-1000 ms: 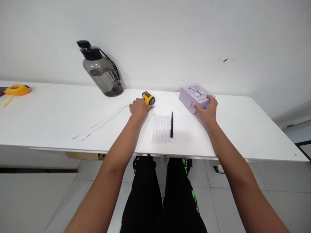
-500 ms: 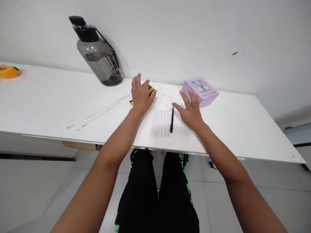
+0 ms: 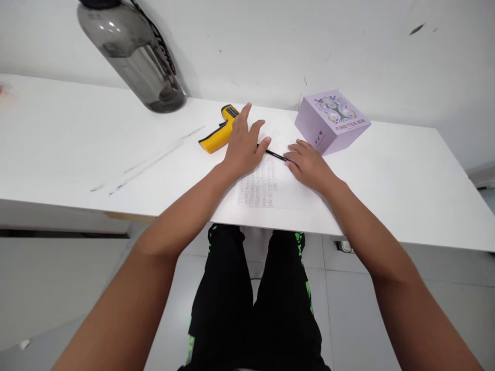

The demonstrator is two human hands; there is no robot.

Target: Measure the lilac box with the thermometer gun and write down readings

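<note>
Center frame: left hand point(image 3: 243, 147) spread open, right hand point(image 3: 307, 162) at black pen point(image 3: 275, 154), grip unclear | Pen likely light, stiff; best pinched mid-barrel

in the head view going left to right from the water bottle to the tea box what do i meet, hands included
Water bottle → yellow infrared thermometer → left hand → black pen → right hand → purple tea box.
</note>
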